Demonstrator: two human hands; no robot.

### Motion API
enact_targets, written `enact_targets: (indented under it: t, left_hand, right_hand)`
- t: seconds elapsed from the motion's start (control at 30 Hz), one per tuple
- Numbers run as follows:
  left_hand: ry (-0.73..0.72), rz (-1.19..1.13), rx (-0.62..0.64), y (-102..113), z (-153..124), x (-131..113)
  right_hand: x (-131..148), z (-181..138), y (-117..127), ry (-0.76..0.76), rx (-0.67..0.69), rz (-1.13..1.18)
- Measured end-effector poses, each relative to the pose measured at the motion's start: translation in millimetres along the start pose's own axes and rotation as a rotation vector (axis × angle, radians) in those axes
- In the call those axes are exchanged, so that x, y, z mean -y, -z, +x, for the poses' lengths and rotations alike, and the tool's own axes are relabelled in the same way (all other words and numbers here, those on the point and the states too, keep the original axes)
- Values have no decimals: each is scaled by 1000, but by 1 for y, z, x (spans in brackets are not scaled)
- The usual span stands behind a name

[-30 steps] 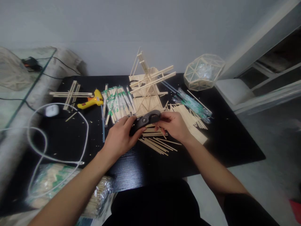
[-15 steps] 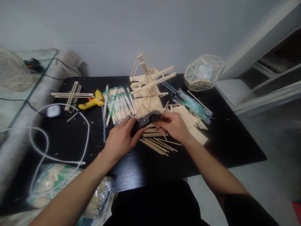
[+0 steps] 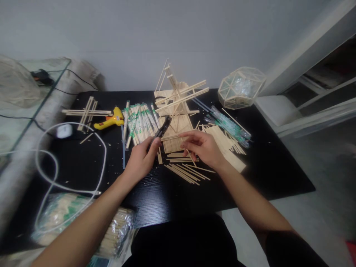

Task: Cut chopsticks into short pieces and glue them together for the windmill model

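My left hand [image 3: 143,155] is closed around dark pliers [image 3: 162,129], whose head points up and away over the table. Thumb and fingers are bent together on my right hand [image 3: 201,148], and a thin wooden stick [image 3: 191,158] slants down from them. Just beyond both hands stands a windmill-like model [image 3: 178,98] of light wooden sticks with crossed arms, on a stick base [image 3: 174,139]. Loose cut sticks [image 3: 185,174] lie on the black table [image 3: 155,200] under my right hand.
Left of the model are wrapped chopsticks [image 3: 139,120], a yellow glue gun [image 3: 111,119], a stick cross [image 3: 87,112] and a looped white cable [image 3: 104,163]. On the right lie plastic wrappers [image 3: 229,126] and a thin wooden sheet [image 3: 233,157]; behind them sits a faceted stick-framed ball [image 3: 241,87].
My left hand has drawn the pliers slightly left and turned them so the head points away. They have come apart from my right hand, which stays nearly in place with the stick.
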State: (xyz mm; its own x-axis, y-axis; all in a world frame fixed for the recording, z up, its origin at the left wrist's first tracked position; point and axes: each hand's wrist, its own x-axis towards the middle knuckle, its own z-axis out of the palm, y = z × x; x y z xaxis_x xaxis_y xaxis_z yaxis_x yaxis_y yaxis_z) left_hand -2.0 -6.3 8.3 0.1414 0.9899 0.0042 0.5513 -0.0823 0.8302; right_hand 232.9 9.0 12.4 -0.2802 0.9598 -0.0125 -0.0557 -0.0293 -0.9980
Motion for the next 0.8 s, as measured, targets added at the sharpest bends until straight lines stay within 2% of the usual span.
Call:
enact_targets:
  t: [0.8]
  left_hand:
    - [-60,75,22,-1,-3,-7]
  right_hand:
    - [-2,-1,2,5,-13,-7]
